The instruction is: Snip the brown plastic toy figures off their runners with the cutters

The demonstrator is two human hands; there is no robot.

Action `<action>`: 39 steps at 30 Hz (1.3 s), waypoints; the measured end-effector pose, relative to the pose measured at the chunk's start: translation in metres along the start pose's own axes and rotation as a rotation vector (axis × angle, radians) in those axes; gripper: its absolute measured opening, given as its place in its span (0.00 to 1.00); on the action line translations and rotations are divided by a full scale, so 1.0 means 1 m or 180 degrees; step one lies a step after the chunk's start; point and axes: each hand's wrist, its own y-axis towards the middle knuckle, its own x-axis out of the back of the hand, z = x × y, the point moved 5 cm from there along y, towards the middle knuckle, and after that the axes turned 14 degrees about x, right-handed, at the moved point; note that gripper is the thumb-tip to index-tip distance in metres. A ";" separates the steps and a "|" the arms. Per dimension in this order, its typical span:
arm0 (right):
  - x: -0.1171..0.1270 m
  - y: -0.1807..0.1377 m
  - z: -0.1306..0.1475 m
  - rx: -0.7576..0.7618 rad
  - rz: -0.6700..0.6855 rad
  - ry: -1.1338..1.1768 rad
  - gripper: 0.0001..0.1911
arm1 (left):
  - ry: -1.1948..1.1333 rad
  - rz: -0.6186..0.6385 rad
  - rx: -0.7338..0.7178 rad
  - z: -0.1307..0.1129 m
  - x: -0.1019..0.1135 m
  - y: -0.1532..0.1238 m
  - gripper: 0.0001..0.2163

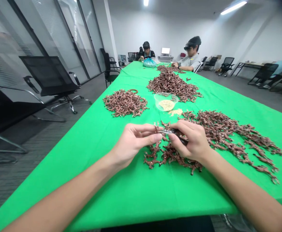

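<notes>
My left hand (134, 140) pinches a small brown animal figurine (156, 126) between thumb and fingers. Closed around dark-handled pliers or nippers (183, 140), my right hand (191, 137) points their metal jaws left. The jaw tips meet the figurine at my left fingertips; whether they grip it I cannot tell. Beneath both hands lies a loose heap of similar brown figurines (173, 156), partly hidden by my right hand. Another spread of them (215, 125) runs off to the right, some seemingly joined in strings.
A clear plastic bowl (158, 104) holds pale small bits, with more bits (176, 111) spilled beside it. Further brown piles (125, 102) (172, 85) lie on the green cloth (97, 196). Two people sit at the far end near a blue bag (149, 62). Office chairs (48, 75) stand left.
</notes>
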 end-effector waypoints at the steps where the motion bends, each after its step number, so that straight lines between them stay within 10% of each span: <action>1: 0.000 0.000 0.000 0.0005 -0.0007 0.0007 0.07 | 0.0006 0.0019 0.0007 0.000 0.000 0.000 0.10; 21: 0.002 0.001 0.003 0.0079 0.0126 0.0009 0.09 | 0.0212 -0.0020 -0.0530 -0.010 0.001 -0.001 0.08; 32: -0.013 0.003 0.002 -0.1119 0.0790 0.1686 0.23 | 0.0788 -0.0262 -0.0978 -0.019 0.008 -0.003 0.09; 39: 0.001 0.006 0.004 -0.0283 0.0040 0.0083 0.12 | 0.0073 -0.0129 -0.0382 -0.006 0.011 0.003 0.08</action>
